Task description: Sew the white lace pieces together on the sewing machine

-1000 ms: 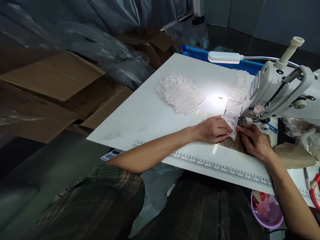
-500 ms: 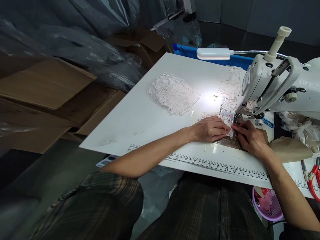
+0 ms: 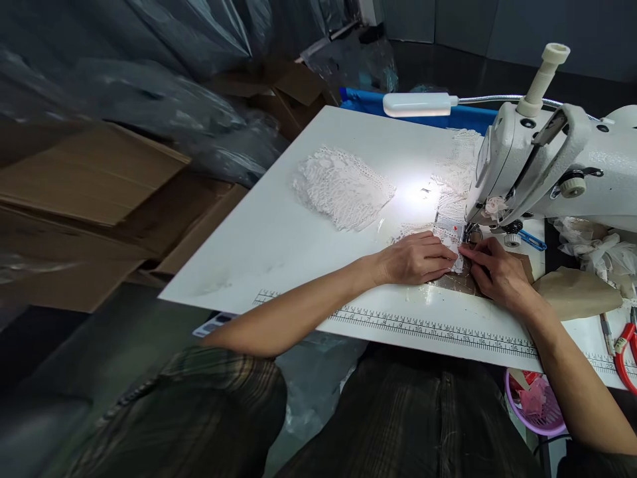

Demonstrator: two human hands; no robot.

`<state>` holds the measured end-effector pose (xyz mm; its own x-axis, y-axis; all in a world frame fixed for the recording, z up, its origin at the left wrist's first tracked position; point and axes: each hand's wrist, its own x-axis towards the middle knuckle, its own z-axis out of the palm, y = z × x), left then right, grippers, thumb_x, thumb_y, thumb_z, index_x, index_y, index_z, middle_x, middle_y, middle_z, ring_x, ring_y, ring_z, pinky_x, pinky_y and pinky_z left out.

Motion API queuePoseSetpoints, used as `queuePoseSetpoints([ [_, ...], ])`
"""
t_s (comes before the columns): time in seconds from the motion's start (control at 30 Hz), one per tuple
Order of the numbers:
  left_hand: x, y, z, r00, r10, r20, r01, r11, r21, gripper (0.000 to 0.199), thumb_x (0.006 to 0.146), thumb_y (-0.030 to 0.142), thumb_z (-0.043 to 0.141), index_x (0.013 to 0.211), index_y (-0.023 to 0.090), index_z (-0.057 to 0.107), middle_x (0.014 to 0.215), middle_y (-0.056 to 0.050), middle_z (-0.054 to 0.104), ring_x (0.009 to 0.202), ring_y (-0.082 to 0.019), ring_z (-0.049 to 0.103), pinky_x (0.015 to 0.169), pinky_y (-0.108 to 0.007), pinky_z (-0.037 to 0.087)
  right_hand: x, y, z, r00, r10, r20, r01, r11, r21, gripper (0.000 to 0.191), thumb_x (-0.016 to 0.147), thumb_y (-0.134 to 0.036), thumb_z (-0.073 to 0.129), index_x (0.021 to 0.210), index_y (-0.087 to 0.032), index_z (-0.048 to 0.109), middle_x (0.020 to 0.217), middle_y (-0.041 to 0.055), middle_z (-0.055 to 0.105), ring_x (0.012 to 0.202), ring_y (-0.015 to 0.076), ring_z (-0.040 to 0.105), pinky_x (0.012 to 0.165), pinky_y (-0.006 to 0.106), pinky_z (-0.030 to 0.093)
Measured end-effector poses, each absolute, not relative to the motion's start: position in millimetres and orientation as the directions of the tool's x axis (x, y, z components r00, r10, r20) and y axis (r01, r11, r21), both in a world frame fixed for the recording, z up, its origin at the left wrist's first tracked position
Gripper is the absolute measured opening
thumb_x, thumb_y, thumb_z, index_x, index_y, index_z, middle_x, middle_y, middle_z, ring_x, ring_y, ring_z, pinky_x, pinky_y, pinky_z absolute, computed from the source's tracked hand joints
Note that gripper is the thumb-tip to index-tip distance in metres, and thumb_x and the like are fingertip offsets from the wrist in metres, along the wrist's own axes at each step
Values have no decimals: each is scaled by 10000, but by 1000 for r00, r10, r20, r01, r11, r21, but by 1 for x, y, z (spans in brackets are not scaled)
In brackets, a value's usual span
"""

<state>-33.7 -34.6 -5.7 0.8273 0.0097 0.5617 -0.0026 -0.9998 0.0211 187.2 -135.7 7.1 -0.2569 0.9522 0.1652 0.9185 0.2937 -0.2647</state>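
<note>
A small piece of white lace lies at the sewing machine's needle, over a brown sheet. My left hand rests on the lace from the left, fingers stretched out flat and pressing it down. On the other side, my right hand has thumb and forefinger closed at the lace's right edge, just in front of the presser foot. The white sewing machine stands over the work. More lace strips run behind the needle, and part of the lace is hidden under my left fingers.
A pile of lace pieces lies on the white table. A lamp hangs at the back. To the right are tan fabric, a blue thread snipper and red-handled scissors. A purple basket sits below; cardboard boxes stand left.
The view has shifted slightly. Both hands stay in nearly the same place by the needle, with the lace showing a little more between them.
</note>
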Motion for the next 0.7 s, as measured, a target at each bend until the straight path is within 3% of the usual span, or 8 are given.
queuePoseSetpoints([
  [0.23, -30, -37, -2, 753, -74, 654, -45, -997, -60, 167, 990, 174, 565, 893, 172, 701, 949, -12, 778, 731, -124, 650, 665, -273, 514, 188, -136, 5, -247, 952, 182, 910, 292, -293, 430, 926, -217, 487, 1316, -249, 665, 1121, 123, 679, 909, 235, 673, 725, 348, 586],
  [0.4, -32, -38, -5, 826, -17, 564, 11, -999, -45, 211, 998, 188, 533, 913, 195, 725, 985, -29, 776, 761, -128, 660, 697, -289, 535, 194, -139, 13, -335, 898, 284, 825, 425, -371, 420, 916, -160, 459, 1234, -250, 717, 1063, 99, 687, 895, 189, 677, 793, 329, 589],
  [0.7, -33, -39, -4, 837, 29, 546, 27, -1000, 11, 214, 997, 278, 535, 934, 202, 725, 994, -34, 774, 774, -139, 661, 731, -322, 511, 194, -142, 13, -425, 880, 211, 821, 473, -321, 370, 912, -199, 504, 1174, -303, 746, 1107, 89, 644, 952, 189, 661, 790, 327, 602],
])
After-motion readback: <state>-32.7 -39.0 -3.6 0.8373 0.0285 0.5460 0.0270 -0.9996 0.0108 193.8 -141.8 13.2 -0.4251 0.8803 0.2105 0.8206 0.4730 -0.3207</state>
